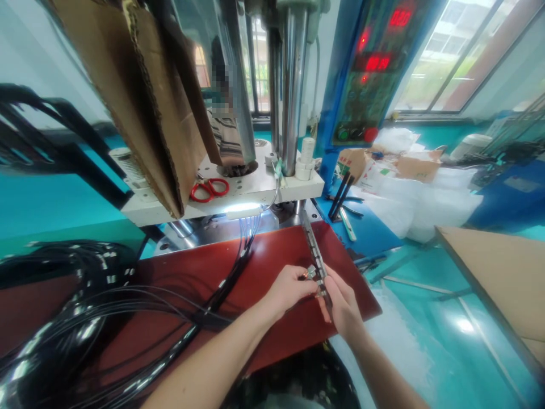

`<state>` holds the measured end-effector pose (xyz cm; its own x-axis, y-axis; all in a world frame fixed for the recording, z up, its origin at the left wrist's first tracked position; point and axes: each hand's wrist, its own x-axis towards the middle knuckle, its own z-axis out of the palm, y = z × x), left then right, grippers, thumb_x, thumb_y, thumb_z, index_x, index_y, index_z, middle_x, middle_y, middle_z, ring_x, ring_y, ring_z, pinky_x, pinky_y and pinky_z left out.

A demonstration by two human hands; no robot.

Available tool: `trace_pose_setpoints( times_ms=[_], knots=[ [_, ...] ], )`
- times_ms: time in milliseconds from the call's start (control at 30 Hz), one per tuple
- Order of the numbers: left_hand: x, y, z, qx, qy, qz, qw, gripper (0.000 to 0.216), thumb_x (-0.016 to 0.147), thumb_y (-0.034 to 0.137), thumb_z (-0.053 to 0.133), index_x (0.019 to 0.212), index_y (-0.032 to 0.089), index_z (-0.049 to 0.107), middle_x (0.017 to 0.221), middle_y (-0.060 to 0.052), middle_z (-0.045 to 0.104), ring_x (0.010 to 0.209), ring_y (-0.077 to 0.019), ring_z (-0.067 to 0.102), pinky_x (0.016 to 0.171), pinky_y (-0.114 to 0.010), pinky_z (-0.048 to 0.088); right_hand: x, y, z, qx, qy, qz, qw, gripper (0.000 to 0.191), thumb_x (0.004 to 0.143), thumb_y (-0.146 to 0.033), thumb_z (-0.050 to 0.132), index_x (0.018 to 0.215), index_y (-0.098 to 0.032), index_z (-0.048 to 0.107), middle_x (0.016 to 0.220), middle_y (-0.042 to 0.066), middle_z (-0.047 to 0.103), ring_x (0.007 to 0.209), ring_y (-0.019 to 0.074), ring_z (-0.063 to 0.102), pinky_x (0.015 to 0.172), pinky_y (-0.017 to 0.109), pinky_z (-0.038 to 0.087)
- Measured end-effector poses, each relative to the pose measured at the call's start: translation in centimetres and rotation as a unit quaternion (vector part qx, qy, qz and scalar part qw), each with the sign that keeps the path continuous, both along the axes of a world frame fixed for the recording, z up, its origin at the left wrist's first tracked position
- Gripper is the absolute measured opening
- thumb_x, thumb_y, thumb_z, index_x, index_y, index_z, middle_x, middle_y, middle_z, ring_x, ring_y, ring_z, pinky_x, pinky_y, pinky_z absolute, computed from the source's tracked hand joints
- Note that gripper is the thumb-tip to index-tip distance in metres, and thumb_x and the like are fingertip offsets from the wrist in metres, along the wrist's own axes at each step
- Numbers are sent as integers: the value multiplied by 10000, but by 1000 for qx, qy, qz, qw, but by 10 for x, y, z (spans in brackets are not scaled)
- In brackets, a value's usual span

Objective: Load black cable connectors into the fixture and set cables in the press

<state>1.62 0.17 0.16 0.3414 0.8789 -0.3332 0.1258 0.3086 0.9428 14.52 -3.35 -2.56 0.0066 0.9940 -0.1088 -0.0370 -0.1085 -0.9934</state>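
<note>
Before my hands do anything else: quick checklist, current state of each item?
1. Bar secured: ok. The right hand has its grip around the near end of the metal bar.
2. Small part controlled: ok. The left hand pinches a small part beside the bar.
3. Small part seated: cannot tell, too small and partly hidden by fingers.
4. Cables away from the bar: ok. The black cables lie to its left on the red board.
5. Cables clear of the press: not ok. Thin ends run up toward the lamp at its front.
6. Scissors off the press: not ok. The red-handled scissors lie on its white plate.
</note>
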Motion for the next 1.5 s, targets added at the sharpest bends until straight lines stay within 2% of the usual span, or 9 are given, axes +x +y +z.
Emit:
trace_pose_setpoints(
  times_ms=[200,300,500,667,833,1000,1200,1333,1500],
  knots=[
    [-2,0,-3,32,9,-12,999,131,605,233,553,537,132,505,473,48,435,448,-62,351,457,-203,250,-4,-1,-1,32,-77,13,996,537,857,-451,363,1287,-131,400,405,-84,408,300,61,352,302,163,302],
    [-5,0,-2,41,9,-20,999,177,631,285,570,563,128,523,476,42,449,452,-67,363,456,-204,252,-3,-1,-1,21,-51,4,998,547,848,-461,383,1274,-120,409,402,-78,419,297,65,356,296,165,287],
    [-15,10,0,-10,-81,7,997,267,624,371,642,643,116,567,555,17,491,495,-69,397,475,-203,279,0,-1,-2,-2,21,-31,999,531,836,-466,426,1250,-133,428,455,-53,476,294,62,352,283,168,271],
    [-24,16,2,-91,-155,-20,983,383,642,472,627,745,103,614,562,19,459,500,-65,398,497,-206,310,0,-1,-3,3,40,-31,999,502,842,-451,434,1239,-144,439,486,-41,499,300,61,355,282,168,261],
    [-24,15,0,-93,-167,-26,981,348,677,446,608,755,107,601,553,25,455,492,-61,389,479,-195,294,0,-2,0,7,37,-21,999,483,844,-446,433,1230,-156,450,530,-32,520,304,53,350,285,169,265],
    [-16,13,-2,-55,-80,-20,995,270,584,337,689,673,109,576,508,28,488,474,-72,415,488,-204,302,1,-1,0,2,40,1,999,506,842,-446,430,1242,-137,438,450,-60,457,297,60,342,288,168,264],
    [-7,11,0,37,25,15,999,157,591,259,628,638,116,584,557,23,537,507,-83,450,532,-206,350,4,0,0,-14,27,27,999,545,834,-462,428,1261,-124,423,426,-61,453,289,66,346,287,168,251],
    [-6,11,4,17,49,5,999,98,570,213,616,588,128,570,474,57,465,450,-59,387,483,-188,315,5,0,1,-16,18,34,999,536,833,-453,430,1270,-142,423,413,-64,455,287,69,356,286,165,254],
    [-7,13,7,-2,39,-5,999,83,564,200,607,578,129,565,463,57,456,435,-51,369,455,-181,286,7,1,2,-14,-7,48,999,535,835,-449,420,1264,-128,431,408,-67,441,289,58,350,292,163,269]
  ],
)
